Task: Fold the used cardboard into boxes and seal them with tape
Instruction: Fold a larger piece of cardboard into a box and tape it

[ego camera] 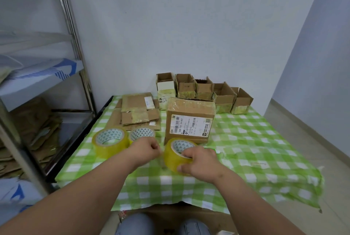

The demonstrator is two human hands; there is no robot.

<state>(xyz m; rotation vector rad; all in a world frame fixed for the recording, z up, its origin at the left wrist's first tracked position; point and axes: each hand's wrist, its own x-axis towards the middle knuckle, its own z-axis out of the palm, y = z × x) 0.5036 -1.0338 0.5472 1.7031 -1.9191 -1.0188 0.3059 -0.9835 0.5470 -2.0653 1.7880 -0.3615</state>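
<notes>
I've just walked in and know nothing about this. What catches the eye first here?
Two bare hands at the near edge of the green-and-white checked tablecloth: the right hand grips a yellowish roll of clear tape while the left hand pinches near it. Behind stands a sealed brown cardboard box with a white label, and a row of open small boxes lines the wall.

Two bare forearms run up from the lower corners of the frame toward the middle, with no sleeves, watch or bracelet on them. The left hand (145,148) and right hand (200,161) wear no gloves or rings. At the bottom centre, two knees show in faded blue denim jeans (136,223), the fabric lightly mottled.
</notes>
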